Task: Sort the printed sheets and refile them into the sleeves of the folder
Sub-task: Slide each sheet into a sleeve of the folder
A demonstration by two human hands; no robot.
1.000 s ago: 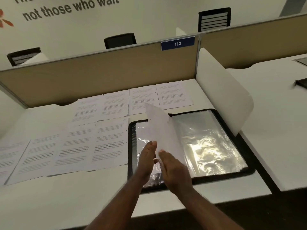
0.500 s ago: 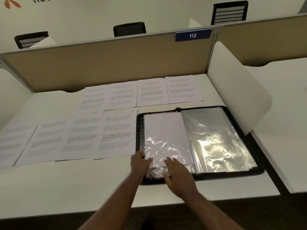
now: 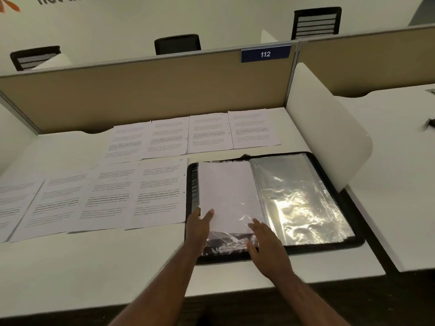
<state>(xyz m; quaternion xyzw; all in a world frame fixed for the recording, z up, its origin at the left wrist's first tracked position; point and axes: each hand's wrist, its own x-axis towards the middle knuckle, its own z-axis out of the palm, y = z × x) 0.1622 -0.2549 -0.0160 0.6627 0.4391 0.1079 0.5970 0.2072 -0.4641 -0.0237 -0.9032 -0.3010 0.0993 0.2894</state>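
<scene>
Since a second ago the upright sleeve has been turned down flat onto the left page of the folder (image 3: 357,241), and both hands have spread apart. The left hand (image 3: 199,223) lies with straight fingers on the lower left corner of that sleeve (image 3: 226,194), which holds a white sheet. The right hand (image 3: 266,243), fingers straight and splayed, presses the sleeve's bottom edge near the spine. Neither grips anything. The folder lies open on the desk (image 3: 117,267), just right of two rows of printed sheets (image 3: 157,194).
</scene>
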